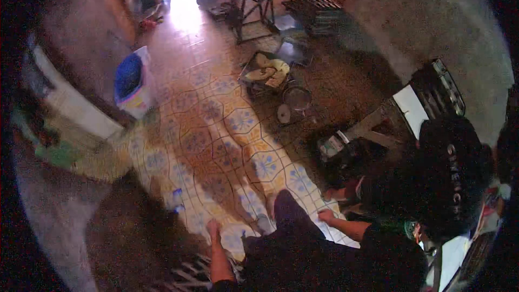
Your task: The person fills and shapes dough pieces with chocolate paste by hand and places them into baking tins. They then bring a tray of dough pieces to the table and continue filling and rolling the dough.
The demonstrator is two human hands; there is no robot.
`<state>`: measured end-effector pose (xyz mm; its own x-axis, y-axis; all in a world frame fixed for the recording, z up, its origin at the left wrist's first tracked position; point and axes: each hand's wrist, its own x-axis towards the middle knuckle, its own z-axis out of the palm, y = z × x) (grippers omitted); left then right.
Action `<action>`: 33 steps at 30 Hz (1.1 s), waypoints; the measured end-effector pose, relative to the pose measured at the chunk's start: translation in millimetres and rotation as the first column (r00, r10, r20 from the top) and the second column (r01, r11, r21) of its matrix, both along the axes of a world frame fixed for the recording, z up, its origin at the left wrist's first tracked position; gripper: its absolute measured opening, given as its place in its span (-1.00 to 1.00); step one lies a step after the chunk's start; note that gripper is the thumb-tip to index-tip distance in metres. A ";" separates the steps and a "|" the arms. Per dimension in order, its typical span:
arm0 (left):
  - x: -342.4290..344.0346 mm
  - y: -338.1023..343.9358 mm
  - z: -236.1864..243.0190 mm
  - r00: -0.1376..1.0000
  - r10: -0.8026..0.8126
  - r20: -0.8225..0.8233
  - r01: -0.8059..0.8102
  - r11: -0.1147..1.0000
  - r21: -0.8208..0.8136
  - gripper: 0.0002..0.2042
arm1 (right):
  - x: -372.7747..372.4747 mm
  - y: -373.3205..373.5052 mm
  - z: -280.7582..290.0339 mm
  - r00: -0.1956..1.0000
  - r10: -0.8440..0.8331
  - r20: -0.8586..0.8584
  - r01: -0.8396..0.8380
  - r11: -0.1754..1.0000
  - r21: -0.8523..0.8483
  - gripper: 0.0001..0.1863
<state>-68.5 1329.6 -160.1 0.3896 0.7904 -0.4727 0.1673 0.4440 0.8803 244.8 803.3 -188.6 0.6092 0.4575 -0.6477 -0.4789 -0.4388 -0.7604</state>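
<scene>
My left hand [213, 228] hangs low beside my dark-clothed leg, above the patterned tile floor [184, 154]. Its fingers look curled, and nothing shows in them. On the other side of my raised knee [289, 208], my right hand [326, 216] is held over the pale tiles with its fingers drawn in. No thing can be seen in that hand either. Small blue scraps [177, 193] lie on the floor ahead of my left hand. Dim light and grain blur the finger detail.
Close on my right sits a person in a black top [448, 167]. Before them is a dark box-like thing [335, 146]. Farther off are a tray with tan pieces [267, 70], a round pan [297, 98], a wooden stand [254, 13] and a blue-topped tub [130, 78].
</scene>
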 end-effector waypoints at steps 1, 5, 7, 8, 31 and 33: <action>41.3 20.6 -8.5 0.942 -0.223 -0.251 0.227 0.974 -0.012 -0.66 | 11.7 -7.5 4.4 0.985 -0.115 -0.132 0.114 0.993 -0.014 -0.68; 248.8 76.8 12.2 0.949 -0.299 -0.097 0.314 0.914 0.256 -0.65 | 90.3 8.6 -56.7 0.993 -0.053 -0.110 0.031 0.981 -0.191 -0.74; 313.8 98.9 30.8 0.866 -0.482 -0.133 0.482 0.876 -0.034 -0.59 | 133.7 101.2 -21.8 0.985 -0.084 0.149 0.126 0.946 -0.300 -0.73; 345.2 70.9 36.3 0.680 -0.622 -0.389 0.686 0.727 0.037 -0.55 | 170.9 90.7 -6.9 0.895 -0.425 -0.139 0.404 0.902 -0.153 -0.76; 736.2 243.2 -55.7 0.344 -0.910 -0.231 0.877 0.399 -0.267 -0.56 | 634.0 659.9 -124.9 0.234 -0.689 -0.686 0.962 0.267 0.060 -0.64; 717.8 261.9 -66.3 0.399 -0.879 -0.260 0.678 0.474 -0.562 -0.51 | 654.4 675.4 -175.1 0.158 -0.670 -0.726 0.968 0.249 -0.019 -0.65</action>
